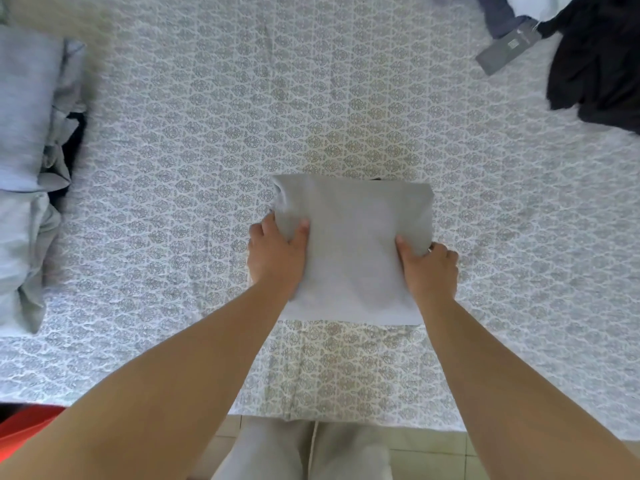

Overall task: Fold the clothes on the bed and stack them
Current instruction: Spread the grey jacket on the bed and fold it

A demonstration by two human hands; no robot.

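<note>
Patterned grey-white bedsheet (207, 133), frame centre: folded light-grey cloth square (353, 251) gripped both sides, left hand (277, 254) & right hand (429, 268), prob. for lifting flat to grey folded pile (24, 133), upper left.

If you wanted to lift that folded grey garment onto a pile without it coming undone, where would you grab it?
Probably by its two side edges, one from each side, as the left hand and right hand grip the folded grey garment now. It lies flat and square on the bed, so supporting both sides should keep the layers together.

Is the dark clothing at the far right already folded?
No, the dark clothing lies crumpled and unfolded at the bed's far right corner, while both hands grip the folded grey garment.
</note>
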